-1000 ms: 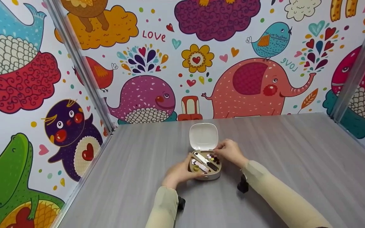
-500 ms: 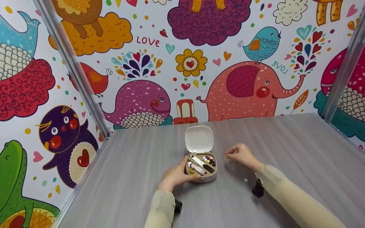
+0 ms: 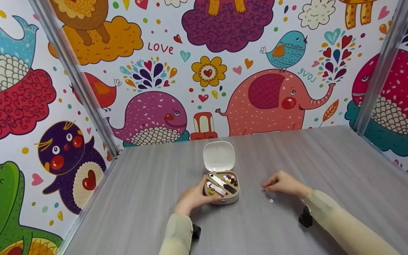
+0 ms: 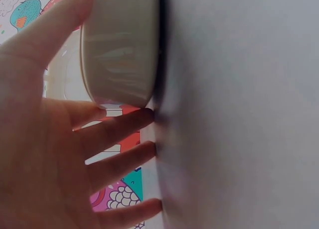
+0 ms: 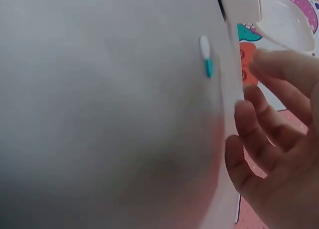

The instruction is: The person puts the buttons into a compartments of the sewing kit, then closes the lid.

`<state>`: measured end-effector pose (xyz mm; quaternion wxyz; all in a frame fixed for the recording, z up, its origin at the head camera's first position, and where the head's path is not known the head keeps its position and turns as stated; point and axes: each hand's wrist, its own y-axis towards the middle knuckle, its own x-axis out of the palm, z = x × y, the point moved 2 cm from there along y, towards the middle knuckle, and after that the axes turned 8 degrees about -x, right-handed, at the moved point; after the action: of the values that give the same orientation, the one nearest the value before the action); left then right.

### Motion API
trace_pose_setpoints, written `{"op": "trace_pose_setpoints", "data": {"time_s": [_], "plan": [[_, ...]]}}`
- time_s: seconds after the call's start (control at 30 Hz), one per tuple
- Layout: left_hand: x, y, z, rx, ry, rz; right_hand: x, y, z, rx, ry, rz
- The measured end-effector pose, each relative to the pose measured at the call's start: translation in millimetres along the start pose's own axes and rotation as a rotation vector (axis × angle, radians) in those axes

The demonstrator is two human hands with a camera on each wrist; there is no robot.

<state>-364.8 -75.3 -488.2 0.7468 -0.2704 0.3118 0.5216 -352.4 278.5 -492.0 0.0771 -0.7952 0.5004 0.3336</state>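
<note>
A small cream sewing box [image 3: 230, 200] stands on the table with its white lid [image 3: 219, 156] raised. Inside lie a long white-and-black tool [image 3: 221, 182], a pale pink piece [image 3: 216, 189], a gold ring-like piece [image 3: 211, 191] and several coloured buttons [image 3: 230, 179]. My left hand [image 3: 192, 197] holds the box from the left, thumb at its front; in the left wrist view the other fingers spread along the table. My right hand [image 3: 287, 183] is low over the table right of the box, fingers loosely bent, nothing visible between them. Beside it lies a small white button [image 3: 271, 200].
In the right wrist view, a white piece and a teal piece [image 5: 209, 68] lie end to end on the grey table [image 3: 147, 198]. Panels with printed cartoon animals [image 3: 161, 117] enclose the back and sides. A black wrist camera [image 3: 305, 216] sits under the right sleeve.
My right hand has moved from the box's right edge rightward and toward me, low over the table. The white button has come into sight. My left hand stays on the box.
</note>
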Motion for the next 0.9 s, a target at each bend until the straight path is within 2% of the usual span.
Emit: {"op": "trace_pose_setpoints", "data": {"time_s": [0.3, 0.67, 0.9], "plan": [[-2.2, 0.1, -5.0, 0.005, -0.019, 0.003, -0.4, -3.3, 3.2, -0.045, 0.004, -0.113], [0.7, 1.1, -2.1, 0.007, 0.009, 0.000, -0.9, -8.7, 7.2, -0.096, -0.074, -0.077], [0.7, 0.8, -0.1, 0.018, 0.006, -0.009, -0.1, -13.3, 5.5, -0.102, -0.049, -0.088]]}}
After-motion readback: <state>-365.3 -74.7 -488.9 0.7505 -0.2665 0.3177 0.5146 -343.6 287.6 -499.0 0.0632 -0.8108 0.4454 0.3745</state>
